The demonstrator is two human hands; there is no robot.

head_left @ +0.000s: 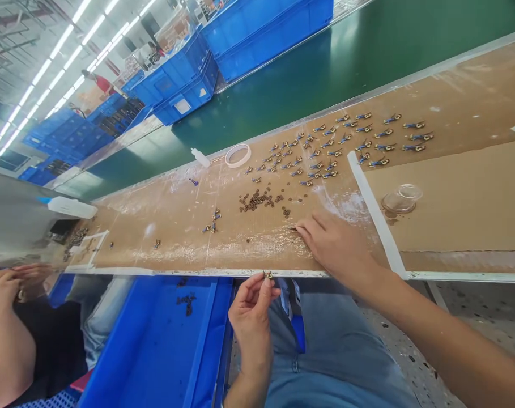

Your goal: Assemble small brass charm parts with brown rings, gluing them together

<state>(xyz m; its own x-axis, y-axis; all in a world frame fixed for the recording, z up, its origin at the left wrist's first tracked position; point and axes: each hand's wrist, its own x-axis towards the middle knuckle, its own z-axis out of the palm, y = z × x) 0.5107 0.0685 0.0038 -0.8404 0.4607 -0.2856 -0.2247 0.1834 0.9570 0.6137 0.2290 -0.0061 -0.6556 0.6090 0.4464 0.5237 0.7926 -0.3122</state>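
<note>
My left hand (252, 310) is closed at the table's front edge, pinching a small painted figurine (268, 275) between thumb and fingertips. Over the cardboard surface, my right hand (332, 241) is closed with the fingertips pressed together on a small dark thing (293, 228), too small to name. Just beyond it lies a loose pile of small brown discs (257, 199). Several blue-and-gold figurines (314, 153) are spread in rows farther back, reaching to the right. A small group of similar figurines (213, 225) lies left of the discs.
A white tape roll (237, 155) and a small squeeze bottle (200, 157) stand near the green belt (274, 85). A clear plastic cup (404, 198) sits right of a white strip (376, 218). Blue crates (181, 76) line the far side. Another person's hands (17, 280) are at far left, beside a blue bin (155, 340).
</note>
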